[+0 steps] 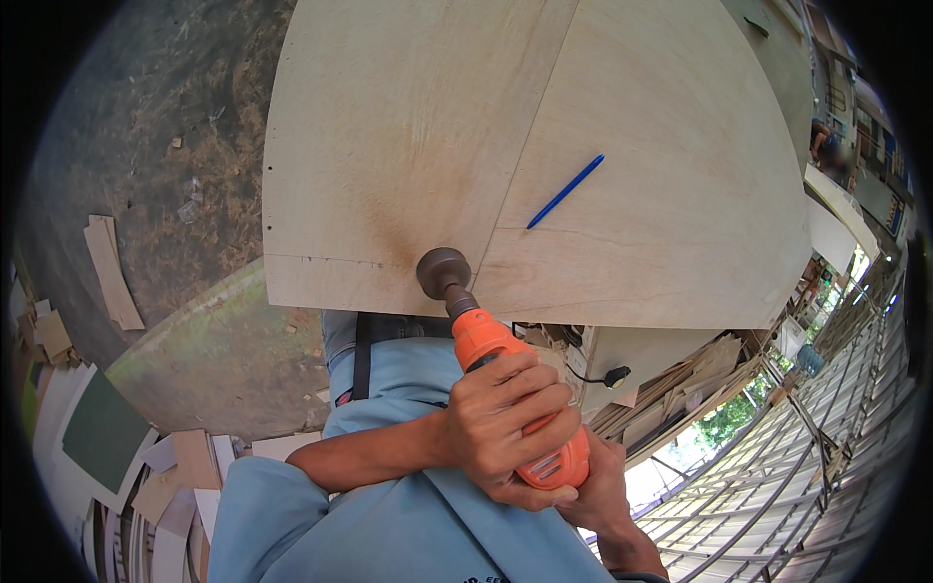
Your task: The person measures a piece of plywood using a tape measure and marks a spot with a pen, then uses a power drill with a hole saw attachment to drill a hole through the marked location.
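An orange power drill (483, 336) is held close to my body, tipped with a dark round hole saw (442, 272). The hole saw sits against the pale plywood panel (661, 243) close to its near edge; whether it has cut in is hidden. Around the drill's body my left hand (510, 423) is closed, fingers wrapped over the top. My right hand (595, 491) grips the handle end from behind, its fingers mostly hidden. Brown sawdust stains the wood beside the saw. On the panel, right of a seam line, lies a blue pen (566, 191).
Left of the panel is a dusty dark floor (194, 126) with a wood strip (114, 272) on it. Board offcuts (185, 476) pile up at lower left. Stacked wood sheets (671, 394) and a black cable plug (616, 377) are at right. Another person (826, 146) is far right.
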A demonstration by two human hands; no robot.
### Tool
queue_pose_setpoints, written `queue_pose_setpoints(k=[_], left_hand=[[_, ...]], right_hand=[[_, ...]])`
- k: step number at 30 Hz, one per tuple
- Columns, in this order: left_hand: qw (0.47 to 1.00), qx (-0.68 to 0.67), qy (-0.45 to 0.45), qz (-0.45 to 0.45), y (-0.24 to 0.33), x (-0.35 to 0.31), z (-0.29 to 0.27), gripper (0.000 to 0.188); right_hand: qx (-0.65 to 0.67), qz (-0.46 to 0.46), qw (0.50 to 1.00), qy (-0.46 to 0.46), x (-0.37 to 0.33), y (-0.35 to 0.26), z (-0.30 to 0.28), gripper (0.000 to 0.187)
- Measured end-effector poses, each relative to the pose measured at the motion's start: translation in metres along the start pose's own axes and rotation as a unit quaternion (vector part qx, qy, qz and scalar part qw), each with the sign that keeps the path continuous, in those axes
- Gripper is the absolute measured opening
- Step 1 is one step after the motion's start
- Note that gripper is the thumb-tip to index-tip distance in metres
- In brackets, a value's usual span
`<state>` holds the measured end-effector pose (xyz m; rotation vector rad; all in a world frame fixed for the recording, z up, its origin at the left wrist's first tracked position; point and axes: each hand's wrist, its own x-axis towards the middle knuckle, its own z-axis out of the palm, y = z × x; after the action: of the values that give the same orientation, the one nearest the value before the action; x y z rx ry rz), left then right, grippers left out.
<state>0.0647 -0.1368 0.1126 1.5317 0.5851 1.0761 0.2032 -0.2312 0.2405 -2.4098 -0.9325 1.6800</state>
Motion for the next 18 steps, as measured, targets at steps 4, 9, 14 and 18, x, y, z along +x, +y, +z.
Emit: queue_pose_setpoints(k=[4, 9, 14, 18], left_hand=[[1.000, 0.003, -0.009, -0.002, -0.0002, -0.0004, -0.0015, 0.057], [1.000, -0.003, 0.010, 0.002, -0.0007, 0.0016, 0.0007, 0.053], [1.000, 0.001, -0.006, -0.001, -0.0007, -0.0010, -0.0013, 0.057], [1.000, 0.004, -0.001, 0.000, -0.0011, -0.0016, -0.0012, 0.057]], right_hand=[[0.005, 0.001, 1.000, 0.000, -0.0005, -0.0012, -0.0008, 0.048], [0.002, 0.005, 1.000, -0.007, -0.0002, -0.0009, -0.0013, 0.048], [-0.007, 0.005, 1.000, -0.003, -0.0009, -0.0008, -0.0013, 0.046], [-0.012, -0.003, 1.000, -0.002, 0.0006, -0.0021, -0.0021, 0.044]])
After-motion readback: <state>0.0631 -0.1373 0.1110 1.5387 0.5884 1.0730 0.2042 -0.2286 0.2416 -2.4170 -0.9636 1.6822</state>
